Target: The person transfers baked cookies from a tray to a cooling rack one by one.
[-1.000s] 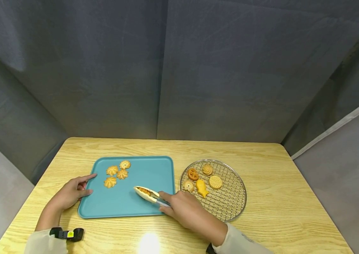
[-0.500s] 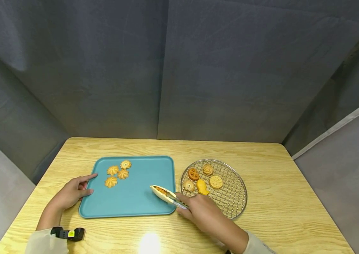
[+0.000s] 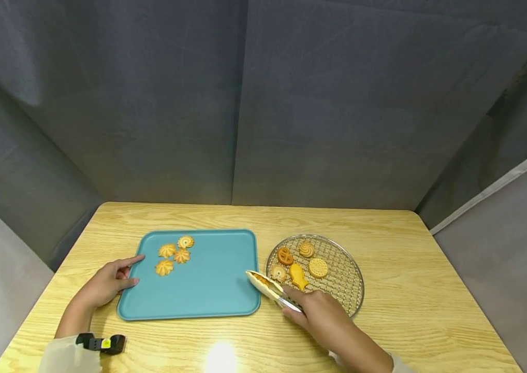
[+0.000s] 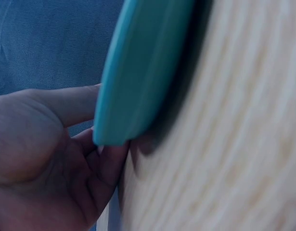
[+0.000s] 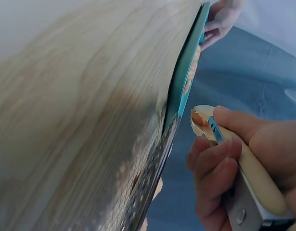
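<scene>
My left hand [image 3: 105, 285] grips the left edge of a teal rectangular tray [image 3: 217, 264]. In the left wrist view the thumb is at the tray's rim [image 4: 102, 115] and the other fingers curl beneath it. My right hand [image 3: 321, 316] holds cream-tipped tongs [image 3: 265, 291], which pinch a brown cookie [image 3: 261, 280] that the tips largely hide. The tongs reach over the gap between the tray's right edge and a round wire rack [image 3: 342, 290]. Several golden fluted cookies [image 3: 164, 268] lie on the tray's left part.
On the rack sit a pretzel [image 3: 285, 256], a swirl cookie [image 3: 306, 249], a round dotted cracker [image 3: 318, 268], a fish-shaped cookie [image 3: 298, 276] and a flower-shaped cookie [image 3: 279, 273]. The wooden table [image 3: 403, 259] backs onto grey curtains [image 3: 328, 155].
My right hand has carried the tongs and their cookie rightward from over the tray to the rack's left edge. The left hand has stayed at the tray's edge.
</scene>
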Tool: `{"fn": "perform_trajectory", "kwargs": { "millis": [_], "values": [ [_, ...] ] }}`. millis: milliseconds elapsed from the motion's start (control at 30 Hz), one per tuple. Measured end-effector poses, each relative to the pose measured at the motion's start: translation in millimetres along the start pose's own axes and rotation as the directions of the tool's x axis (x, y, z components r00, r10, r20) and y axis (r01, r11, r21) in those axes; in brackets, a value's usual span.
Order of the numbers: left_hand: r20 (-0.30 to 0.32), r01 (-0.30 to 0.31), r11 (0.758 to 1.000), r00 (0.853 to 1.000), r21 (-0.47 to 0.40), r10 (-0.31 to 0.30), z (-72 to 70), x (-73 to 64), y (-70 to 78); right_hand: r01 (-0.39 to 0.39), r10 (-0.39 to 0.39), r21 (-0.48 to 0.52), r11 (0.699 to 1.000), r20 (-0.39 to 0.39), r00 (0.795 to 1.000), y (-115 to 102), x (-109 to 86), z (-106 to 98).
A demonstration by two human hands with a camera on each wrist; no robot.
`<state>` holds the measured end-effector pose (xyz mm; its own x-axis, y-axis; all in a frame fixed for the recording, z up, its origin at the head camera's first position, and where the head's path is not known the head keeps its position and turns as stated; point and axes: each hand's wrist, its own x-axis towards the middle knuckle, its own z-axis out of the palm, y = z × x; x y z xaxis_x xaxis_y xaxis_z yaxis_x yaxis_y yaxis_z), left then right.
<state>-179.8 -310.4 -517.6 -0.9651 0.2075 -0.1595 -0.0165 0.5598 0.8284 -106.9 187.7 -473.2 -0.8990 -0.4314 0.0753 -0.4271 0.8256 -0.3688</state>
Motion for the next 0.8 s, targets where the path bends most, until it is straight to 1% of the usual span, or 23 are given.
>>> {"fn": "perform_trajectory", "kwargs": {
  "millis": [167,333,433,667,800],
  "values": [
    [0.000,-0.004,1.000,1.000,-0.002,0.004,0.2,0.1,-1.3,-0.024,0.023,-0.028,0.999,-0.029,0.999,10.1,-8.8,-4.1],
    [0.000,-0.011,1.000,1.000,0.000,0.011,-0.2,0.3,-2.2,-0.029,0.027,-0.034,0.999,-0.050,0.998,17.8,-18.7,-7.8],
    [0.003,-0.010,1.000,1.000,-0.002,0.010,-0.3,0.6,-2.7,-0.033,0.031,-0.036,0.999,-0.047,0.998,21.9,-24.3,-9.5],
    [0.005,-0.011,1.000,1.000,-0.001,0.011,-0.1,0.3,-1.6,-0.033,0.033,-0.023,0.999,-0.001,0.999,32.3,-36.9,-11.5],
    [0.005,-0.014,1.000,1.000,-0.002,0.014,0.1,-0.1,-0.9,-0.038,0.039,-0.022,0.999,0.015,0.999,36.7,-40.7,-12.4]
  ]
}}
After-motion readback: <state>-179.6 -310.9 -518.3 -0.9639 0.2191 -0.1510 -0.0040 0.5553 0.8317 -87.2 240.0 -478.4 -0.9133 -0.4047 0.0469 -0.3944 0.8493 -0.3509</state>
